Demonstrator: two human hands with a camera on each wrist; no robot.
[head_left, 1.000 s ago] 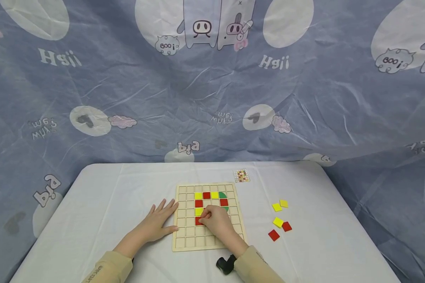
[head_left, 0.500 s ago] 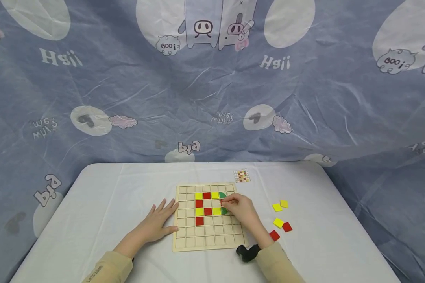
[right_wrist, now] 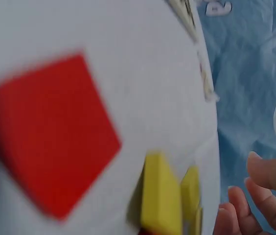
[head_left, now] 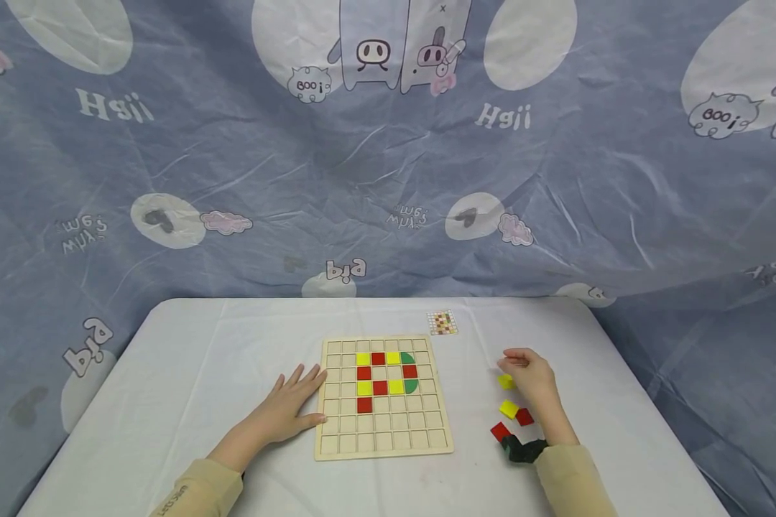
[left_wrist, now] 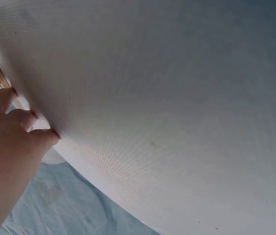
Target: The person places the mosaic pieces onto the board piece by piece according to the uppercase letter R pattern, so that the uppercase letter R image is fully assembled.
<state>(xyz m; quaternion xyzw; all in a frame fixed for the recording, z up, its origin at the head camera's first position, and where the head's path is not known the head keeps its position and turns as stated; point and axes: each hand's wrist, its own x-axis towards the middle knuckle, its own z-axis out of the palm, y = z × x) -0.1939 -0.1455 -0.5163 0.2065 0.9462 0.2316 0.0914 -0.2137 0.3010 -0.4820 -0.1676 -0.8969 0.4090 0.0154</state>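
Observation:
My left hand point(head_left: 291, 406) lies with fingers spread at the left edge of a wooden grid board point(head_left: 343, 446). In the left wrist view its fingertips point(left_wrist: 24, 117) line that edge. Red and yellow square tiles and two green quarter-round tiles point(head_left: 411, 386) form a closed loop on the board, with a red tile point(head_left: 365, 405) below its left corner. To the right, my right hand point(head_left: 532, 373) hovers over the loose yellow tiles point(head_left: 506, 381), hiding one of them. Its thumb and fingers stand apart with nothing between them in the right wrist view, where a red tile point(right_wrist: 55, 132) looms close.
Nearer the front lie another yellow tile point(head_left: 509, 409) and two red tiles, one point(head_left: 524, 416) touching it and one point(head_left: 500, 431) partly behind the black wrist device point(head_left: 522, 451). A small printed pattern card point(head_left: 442, 322) sits behind the board. A patterned blue cloth point(head_left: 388, 165) hangs past the table.
My right hand has left the lower-left red tile, passed over the red tile on the loop's right side, and moved right to the loose tiles. The left hand has stayed in place.

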